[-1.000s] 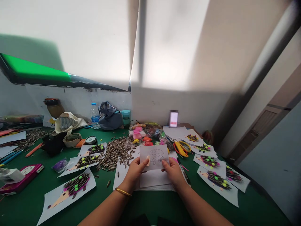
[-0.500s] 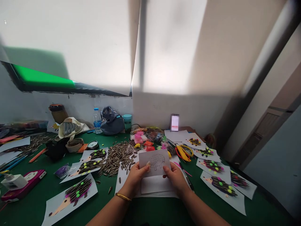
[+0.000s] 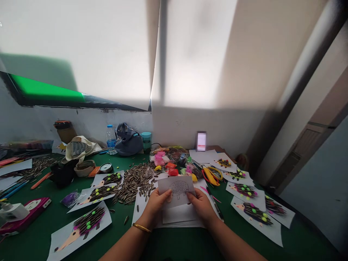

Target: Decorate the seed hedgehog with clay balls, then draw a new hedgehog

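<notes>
the white card (image 3: 165,185) carries a grey, dotted hedgehog outline (image 3: 178,189) above the deep green tabletop (image 3: 174,241).

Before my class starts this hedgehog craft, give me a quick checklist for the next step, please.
Hedgehog outline sheet held by left hand and right hand: ok, gripped flat at both edges.
Sunflower seeds within reach: ok, heaped left of the hands.
Scissors to hand: ok, lying right of the sheet.
Bagged modelling clay: cannot tell whether opened.
Finished hedgehog picture as a model: ok, seeds and bright dots visible.
Glue: cannot tell, none identifiable.
</notes>
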`<state>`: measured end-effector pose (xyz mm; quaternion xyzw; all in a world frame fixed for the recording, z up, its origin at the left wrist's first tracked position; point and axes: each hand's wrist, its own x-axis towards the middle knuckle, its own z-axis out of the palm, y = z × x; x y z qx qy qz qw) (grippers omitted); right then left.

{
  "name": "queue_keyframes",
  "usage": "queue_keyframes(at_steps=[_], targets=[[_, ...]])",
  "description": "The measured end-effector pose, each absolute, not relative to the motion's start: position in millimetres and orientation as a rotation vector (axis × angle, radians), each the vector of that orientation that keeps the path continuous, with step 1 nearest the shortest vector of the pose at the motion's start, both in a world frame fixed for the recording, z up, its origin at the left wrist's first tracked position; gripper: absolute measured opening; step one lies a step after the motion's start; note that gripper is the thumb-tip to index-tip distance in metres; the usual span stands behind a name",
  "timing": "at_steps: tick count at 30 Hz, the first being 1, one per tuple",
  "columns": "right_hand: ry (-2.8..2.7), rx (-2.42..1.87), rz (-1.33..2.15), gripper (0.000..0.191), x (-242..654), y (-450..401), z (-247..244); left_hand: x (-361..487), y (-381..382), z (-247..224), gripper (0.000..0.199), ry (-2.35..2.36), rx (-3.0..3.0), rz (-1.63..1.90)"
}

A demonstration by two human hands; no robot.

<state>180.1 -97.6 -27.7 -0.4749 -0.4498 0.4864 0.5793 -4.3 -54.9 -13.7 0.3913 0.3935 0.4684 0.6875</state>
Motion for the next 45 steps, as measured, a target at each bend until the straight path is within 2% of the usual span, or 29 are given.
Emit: queue_keyframes(at_steps=[8, 14, 19, 25, 31, 38, 45], targets=[[-1.042, -1.109, 1.093, 0.043, 179.9, -97.9, -27.0, -3.8, -57.1, -13.7, 0.053, 0.821, 0.932, 1.051], [-1.069, -1.052, 1.155, 0.043, 181.0, -98.6, -27.2, -3.4, -58.8, -11.9, 0.049, 0.871, 0.870, 1.071], [-1.068, -1.024, 1.220, 0.053, 183.5, -99.3, -27.1, -3.3, -58.6, -12.1, 0.050, 0.832, 0.853, 1.074], [-1.036, -1.088, 1.208, 0.048, 184.2, -94.3, -36.3, -4.9, -55.8, -16.2, 0.060, 0.796, 0.969, 0.994], [-1.071, -1.073, 1.217, 0.047, 182.3, -97.7, -30.9, -4.5, -55.9, -17.2, 0.048, 0.826, 0.906, 1.018], [-1.110, -1.092, 1.179, 0.050, 182.4, -97.9, -32.2, -6.6, -51.8, -22.6, 0.050, 0.805, 0.933, 1.005], [-1.128, -1.082, 1.166, 0.044, 183.0, -96.4, -35.9, -6.4, -52.3, -19.9, 0.050, 0.834, 0.951, 0.996]])
